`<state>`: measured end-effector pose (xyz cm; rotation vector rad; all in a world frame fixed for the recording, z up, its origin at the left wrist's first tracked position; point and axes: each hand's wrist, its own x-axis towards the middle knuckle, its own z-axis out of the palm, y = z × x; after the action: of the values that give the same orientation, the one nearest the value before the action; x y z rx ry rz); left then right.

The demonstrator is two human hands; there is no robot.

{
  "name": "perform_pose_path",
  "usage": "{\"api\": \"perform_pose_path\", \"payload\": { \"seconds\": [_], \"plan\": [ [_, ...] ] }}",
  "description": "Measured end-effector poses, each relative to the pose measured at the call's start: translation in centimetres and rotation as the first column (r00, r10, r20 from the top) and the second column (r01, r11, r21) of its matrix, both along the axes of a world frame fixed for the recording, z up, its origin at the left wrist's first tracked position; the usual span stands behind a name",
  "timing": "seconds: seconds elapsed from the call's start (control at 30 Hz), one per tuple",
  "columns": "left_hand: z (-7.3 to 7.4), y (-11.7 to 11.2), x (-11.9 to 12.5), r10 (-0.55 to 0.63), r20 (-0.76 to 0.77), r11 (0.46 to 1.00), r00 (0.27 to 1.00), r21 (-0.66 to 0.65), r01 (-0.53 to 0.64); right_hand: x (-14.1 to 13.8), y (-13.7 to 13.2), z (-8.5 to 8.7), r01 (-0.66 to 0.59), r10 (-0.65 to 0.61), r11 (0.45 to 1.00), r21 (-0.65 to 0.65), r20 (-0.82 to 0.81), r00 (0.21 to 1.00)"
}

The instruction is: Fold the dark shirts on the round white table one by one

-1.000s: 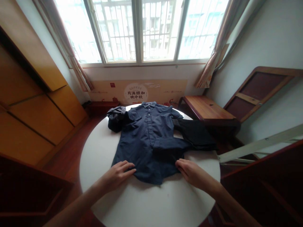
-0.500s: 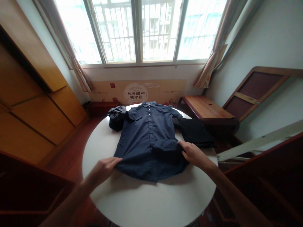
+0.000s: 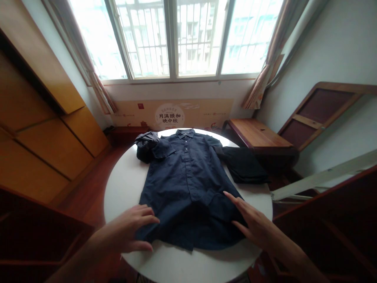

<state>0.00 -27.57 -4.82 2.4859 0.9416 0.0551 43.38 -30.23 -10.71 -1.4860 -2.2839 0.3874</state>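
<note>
A dark blue short-sleeved shirt (image 3: 182, 184) lies front side up on a round white table (image 3: 118, 188), collar toward the window and hem toward me. My left hand (image 3: 137, 228) is at the shirt's lower left corner, fingers and thumb apart, over the cloth edge. On the opposite side, my right hand (image 3: 247, 216) is spread at the lower right edge, its fingertips at the fabric. Neither hand grips the cloth. Soft ripples cross the lower part of the shirt.
A crumpled grey and black garment (image 3: 145, 146) rests at the table's left. Folded black cloth (image 3: 246, 165) lies at the right edge. Beyond stands a low wooden table (image 3: 260, 133); yellow-brown cabinets (image 3: 53, 145) line the left side.
The shirt's hem has come closer to me and the right fold has flattened out. Both hands have moved toward me and opened, letting go of the fabric.
</note>
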Motion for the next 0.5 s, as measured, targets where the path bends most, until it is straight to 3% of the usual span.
{"api": "perform_pose_path", "payload": {
  "seconds": [0.13,0.23,0.3,0.43,0.5],
  "plan": [
    [-2.5,0.2,2.6,-0.039,-0.004,0.996,0.999,0.083,0.039,-1.8,-0.7,-1.6,0.004,-0.011,0.998,-0.069,-0.104,0.994],
    [-4.1,0.1,2.9,-0.042,-0.038,0.996,0.998,0.081,0.044,-1.9,-2.0,-0.6,-0.072,0.045,0.968,-0.241,-0.114,0.992],
    [-4.1,-0.1,2.6,-0.071,-0.023,0.997,0.997,0.029,0.071,-1.4,-3.0,1.1,-0.107,0.08,0.927,-0.359,-0.089,0.993],
    [-2.3,1.2,2.0,-0.124,0.078,0.991,0.989,-0.035,0.127,-0.7,-3.6,4.7,-0.145,0.147,0.786,-0.601,-0.046,0.988],
    [-1.6,3.5,1.9,-0.06,0.14,0.997,0.988,0.047,0.054,-1.3,-2.7,5.7,-0.178,0.173,0.808,-0.562,-0.063,0.983]
  ]
}}
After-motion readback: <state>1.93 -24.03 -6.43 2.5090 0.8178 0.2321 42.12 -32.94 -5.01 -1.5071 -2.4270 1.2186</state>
